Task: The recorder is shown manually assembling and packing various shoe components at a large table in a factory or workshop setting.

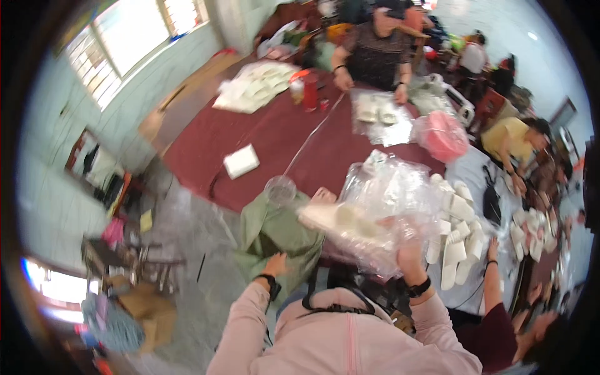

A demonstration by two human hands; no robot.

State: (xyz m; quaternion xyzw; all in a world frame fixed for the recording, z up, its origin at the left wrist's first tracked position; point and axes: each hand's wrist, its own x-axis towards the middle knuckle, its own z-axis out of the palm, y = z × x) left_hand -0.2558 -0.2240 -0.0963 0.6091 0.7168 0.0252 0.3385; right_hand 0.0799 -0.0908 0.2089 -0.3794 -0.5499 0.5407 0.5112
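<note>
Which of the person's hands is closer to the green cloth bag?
Left. The left hand rests on the green cloth bag at its lower edge. The right hand is off to its right, holding the crinkly clear plastic bag.

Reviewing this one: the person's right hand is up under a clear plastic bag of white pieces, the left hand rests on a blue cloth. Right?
Not quite. In the head view the cloth under the left hand is green, not blue. The right hand is indeed under the clear plastic bag of white pieces.
</note>
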